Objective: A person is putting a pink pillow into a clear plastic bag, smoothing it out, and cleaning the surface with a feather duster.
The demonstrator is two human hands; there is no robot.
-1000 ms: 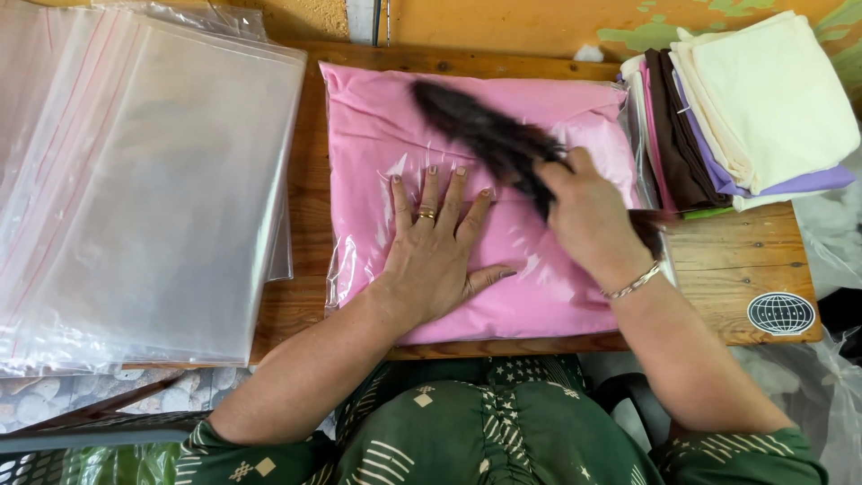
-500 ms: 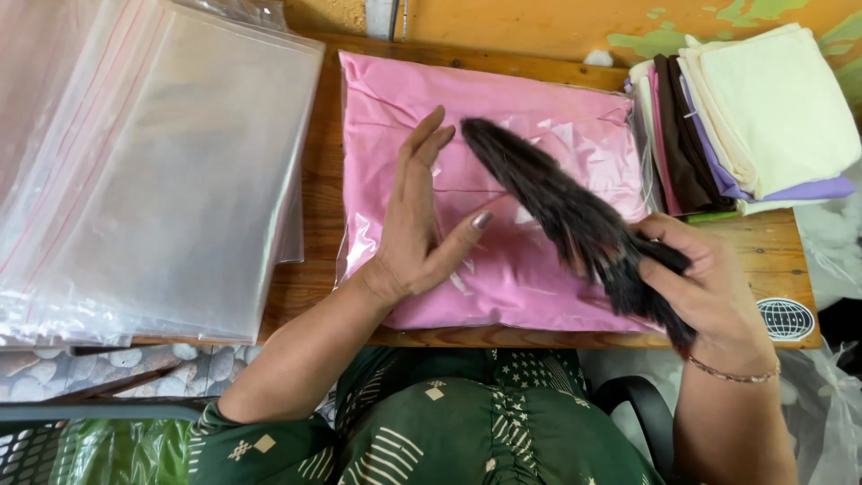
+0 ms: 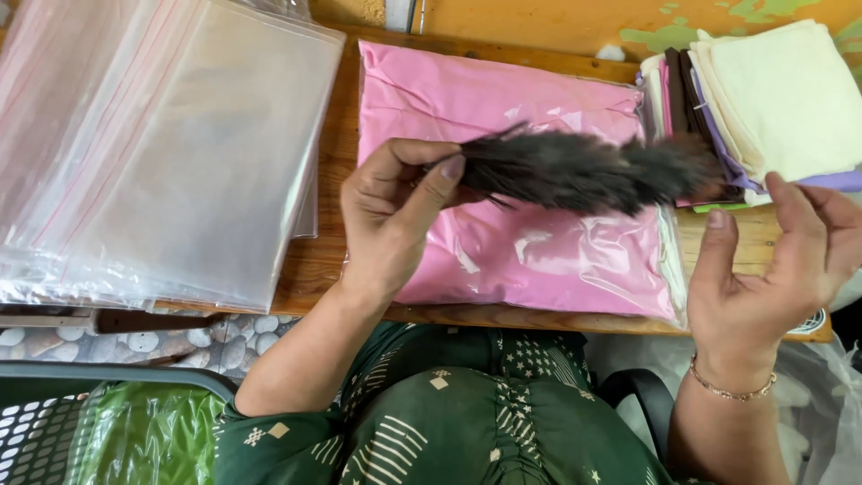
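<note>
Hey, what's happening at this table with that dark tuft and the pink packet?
A person seated at a wooden table pinches one end of a dark, feathery brush-like bundle in the left hand, above a pink folded cloth sealed in a clear plastic bag. The right hand is open, palm up, holding nothing. Clear empty bags are stacked left; folded cloths right.

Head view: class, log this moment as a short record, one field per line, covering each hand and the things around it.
Left hand: pinches one end of a dark feathery brush
Right hand: open, palm up, beside the brush tip, not gripping
Under the brush: pink cloth in a clear bag on a wooden table
Left side: stack of clear plastic bags
Right side: pile of folded cloths
</note>
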